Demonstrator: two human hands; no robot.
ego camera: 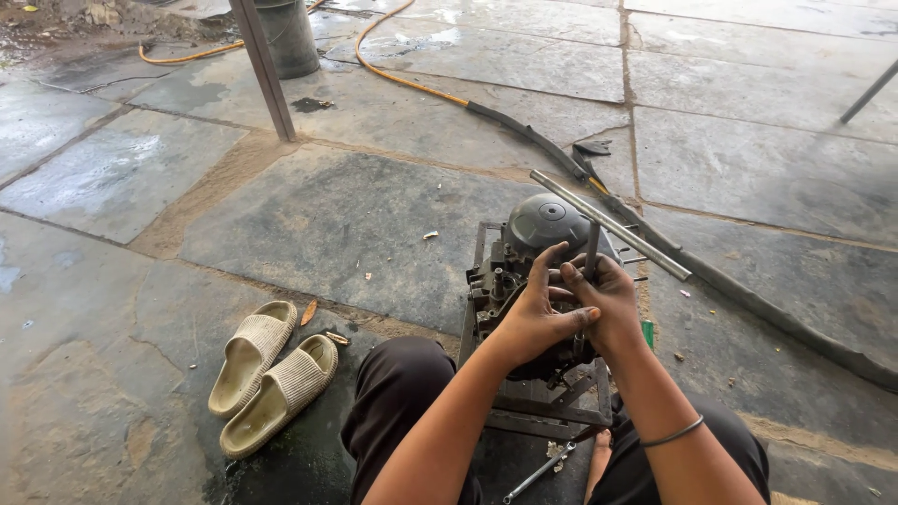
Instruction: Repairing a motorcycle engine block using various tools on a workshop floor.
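Right, we have both hands on a T-handle wrench (592,251) set into the top of the engine (533,271), which sits in a metal stand (543,411) on the stone floor (327,215) between our knees. Wrench shaft stands near upright; its long cross-bar (613,226) runs from upper left down to lower right. Right hand (606,304) is wrapped shut around the shaft. Left hand (538,313) is half open, fingers spread, thumb pressing against the right hand. Engine's round grey cover (552,220) faces up and away. Hose (524,131) lies just behind, sandals (271,374) well left, a spanner (538,472) under the stand.
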